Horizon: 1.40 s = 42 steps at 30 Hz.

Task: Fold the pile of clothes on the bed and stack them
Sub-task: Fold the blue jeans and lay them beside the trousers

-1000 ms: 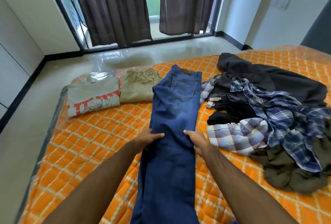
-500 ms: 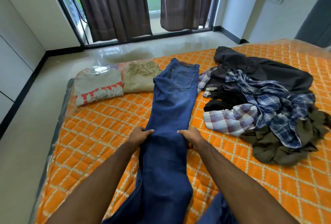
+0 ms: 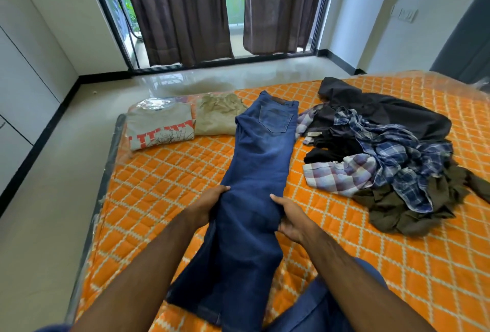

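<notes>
The blue jeans (image 3: 261, 162) are gripped at their side edges near the knees by the left hand (image 3: 209, 205) and right hand (image 3: 290, 219), fingers curled around the denim. The lower legs should be lifted evenly and carried beyond the hands to the waistband. The jeans lie halved lengthwise on the bed (image 3: 164, 180), dark and smooth.
</notes>
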{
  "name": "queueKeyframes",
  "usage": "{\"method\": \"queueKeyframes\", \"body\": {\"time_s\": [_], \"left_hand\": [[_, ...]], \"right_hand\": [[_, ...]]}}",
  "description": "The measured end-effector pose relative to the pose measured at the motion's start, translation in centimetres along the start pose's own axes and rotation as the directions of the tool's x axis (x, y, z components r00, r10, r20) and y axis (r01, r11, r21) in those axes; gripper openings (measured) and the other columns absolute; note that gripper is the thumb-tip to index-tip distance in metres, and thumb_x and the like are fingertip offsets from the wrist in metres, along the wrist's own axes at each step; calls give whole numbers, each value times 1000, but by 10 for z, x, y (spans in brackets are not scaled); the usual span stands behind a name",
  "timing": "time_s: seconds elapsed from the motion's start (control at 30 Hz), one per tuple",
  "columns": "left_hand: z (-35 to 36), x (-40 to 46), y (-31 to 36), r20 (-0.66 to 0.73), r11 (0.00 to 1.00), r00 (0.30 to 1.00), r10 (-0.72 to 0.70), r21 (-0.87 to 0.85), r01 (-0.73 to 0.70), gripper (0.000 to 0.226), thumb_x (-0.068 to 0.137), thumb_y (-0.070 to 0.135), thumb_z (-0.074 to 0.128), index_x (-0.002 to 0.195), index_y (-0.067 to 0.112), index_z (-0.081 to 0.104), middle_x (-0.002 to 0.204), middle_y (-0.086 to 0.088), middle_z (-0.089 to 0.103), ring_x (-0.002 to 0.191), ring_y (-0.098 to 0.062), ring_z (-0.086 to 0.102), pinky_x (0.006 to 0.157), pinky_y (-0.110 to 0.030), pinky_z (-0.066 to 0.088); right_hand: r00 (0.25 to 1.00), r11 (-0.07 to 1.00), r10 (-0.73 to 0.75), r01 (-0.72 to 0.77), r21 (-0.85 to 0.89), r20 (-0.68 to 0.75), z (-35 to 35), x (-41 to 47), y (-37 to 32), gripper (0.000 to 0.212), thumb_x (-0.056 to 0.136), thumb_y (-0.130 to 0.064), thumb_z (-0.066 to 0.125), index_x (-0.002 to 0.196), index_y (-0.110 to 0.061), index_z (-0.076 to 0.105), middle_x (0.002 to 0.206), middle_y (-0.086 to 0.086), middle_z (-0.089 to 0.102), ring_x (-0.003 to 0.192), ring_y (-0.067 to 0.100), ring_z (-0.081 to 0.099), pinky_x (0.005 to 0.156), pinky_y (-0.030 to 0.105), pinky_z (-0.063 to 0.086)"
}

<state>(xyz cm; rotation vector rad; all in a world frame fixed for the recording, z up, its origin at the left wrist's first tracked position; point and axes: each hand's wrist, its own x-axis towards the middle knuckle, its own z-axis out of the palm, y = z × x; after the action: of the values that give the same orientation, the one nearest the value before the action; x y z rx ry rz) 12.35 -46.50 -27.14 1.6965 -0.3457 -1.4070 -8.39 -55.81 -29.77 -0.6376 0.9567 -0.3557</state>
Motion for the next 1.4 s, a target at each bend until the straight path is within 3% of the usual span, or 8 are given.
{"method": "queueKeyframes", "body": {"time_s": [0.17, 0.37, 0.5, 0.6, 0.73, 0.93, 1.17, 1.4], "left_hand": [[-9, -32, -11, 298, 988, 952, -68, 153, 23, 43, 95, 40, 68, 126, 11, 69, 124, -9, 72, 111, -26, 70, 104, -42, 52], [-15, -55, -35, 354, 986, 935, -11, -150, 69, 40, 95, 29, 64, 123, 0, 71, 121, -17, 71, 99, -27, 73, 85, -35, 59], [-20, -80, -37, 416, 996, 909, -33, -63, 65, 41, 97, 29, 64, 126, 1, 68, 127, -17, 68, 111, -29, 69, 89, -35, 56], [-27, -95, -38, 405, 1000, 914, -3, 19, -5, 45, 96, 29, 64, 132, 1, 64, 126, -15, 70, 109, -26, 70, 81, -32, 57], [-35, -115, -33, 426, 974, 900, 93, -226, 6, 27, 94, 27, 63, 108, 9, 77, 107, -12, 76, 86, -20, 75, 69, -28, 59], [-30, -137, -34, 470, 980, 869, 153, -185, -72, 24, 98, 20, 63, 115, 5, 71, 119, -17, 71, 99, -25, 72, 80, -32, 58], [-39, -143, -37, 345, 1000, 938, 22, -3, -22, 37, 70, 43, 85, 96, 18, 75, 90, -7, 57, 72, -18, 53, 62, -32, 41], [-28, -161, -73, 286, 997, 958, 23, 64, -42, 19, 92, 30, 70, 105, 17, 74, 102, -3, 74, 84, -15, 70, 66, -29, 50]], "right_hand": [[991, 924, 78, -30, -382, 112, 8, -43, 0, 56, 83, -38, 79, 131, -13, 67, 124, 5, 73, 116, 21, 69, 106, 42, 52], [981, 989, -86, 63, 131, 175, 18, -81, 15, 37, 97, -24, 65, 125, 0, 70, 129, 19, 68, 118, 30, 67, 100, 40, 55], [980, 999, 4, 3, -32, 198, 27, -106, 35, 43, 98, -29, 65, 130, -1, 67, 133, 18, 66, 125, 31, 63, 110, 43, 46], [981, 996, -46, 32, 78, 190, 26, -117, 34, 48, 97, -27, 64, 136, 1, 61, 135, 18, 65, 126, 31, 62, 111, 42, 45], [965, 979, -108, 62, 193, 239, 31, -136, 37, 50, 101, -33, 57, 140, -2, 59, 141, 17, 61, 132, 32, 57, 114, 45, 41], [969, 988, -109, 81, 134, 221, 43, -157, 46, 46, 100, -35, 58, 130, -2, 67, 134, 20, 65, 124, 33, 63, 106, 44, 48], [986, 988, -144, 147, -36, 81, 39, -160, 45, 40, 94, -23, 69, 129, -5, 66, 123, 12, 73, 111, 28, 71, 84, 36, 60], [970, 963, -244, 242, -116, -4, 37, -160, 78, 31, 93, -4, 67, 124, -7, 65, 118, 11, 75, 105, 28, 73, 84, 38, 58]]}}
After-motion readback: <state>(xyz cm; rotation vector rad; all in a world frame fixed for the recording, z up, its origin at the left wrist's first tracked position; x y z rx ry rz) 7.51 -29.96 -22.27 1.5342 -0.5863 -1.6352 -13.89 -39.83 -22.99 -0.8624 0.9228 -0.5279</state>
